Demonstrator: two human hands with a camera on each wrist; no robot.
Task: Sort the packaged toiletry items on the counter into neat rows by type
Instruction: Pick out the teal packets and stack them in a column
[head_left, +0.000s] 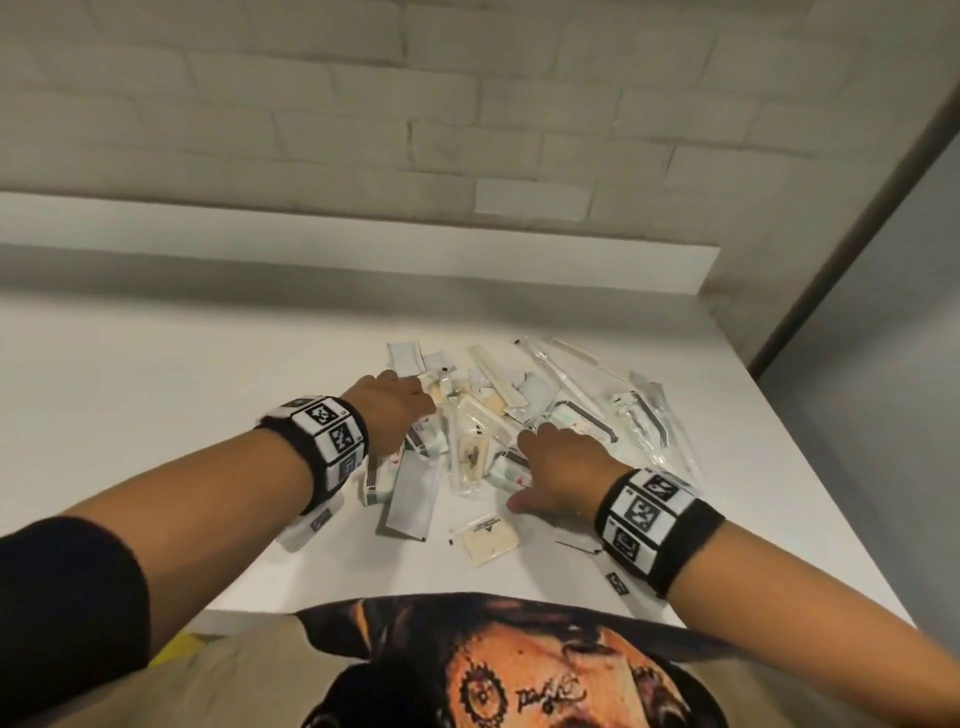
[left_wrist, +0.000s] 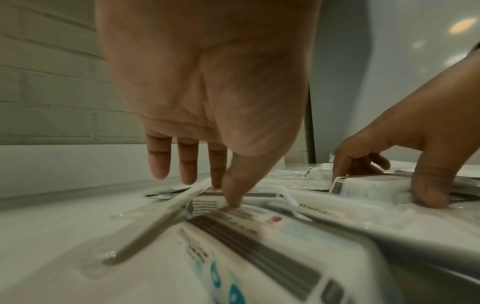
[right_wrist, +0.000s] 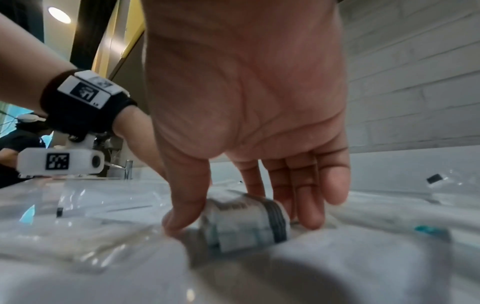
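A loose pile of packaged toiletries (head_left: 519, 415) lies on the white counter (head_left: 208, 389): small boxes, a wrapped comb (head_left: 488, 415), flat sachets and wrapped toothbrushes (head_left: 561, 374). My left hand (head_left: 389, 410) reaches into the pile's left side. In the left wrist view its straight thumb and forefinger touch a printed white packet (left_wrist: 205, 203), and the other fingers (left_wrist: 158, 164) hang above. My right hand (head_left: 556, 467) is at the pile's near right. Its thumb and fingers grip a small white box with teal and grey stripes (right_wrist: 246, 222).
A tan sachet (head_left: 491, 540) and a long grey sachet (head_left: 410, 499) lie nearest me. A raised ledge (head_left: 363, 244) and a brick wall stand behind the counter. The counter's right edge (head_left: 810, 493) runs close to the pile. A tap (right_wrist: 128, 168) stands far left.
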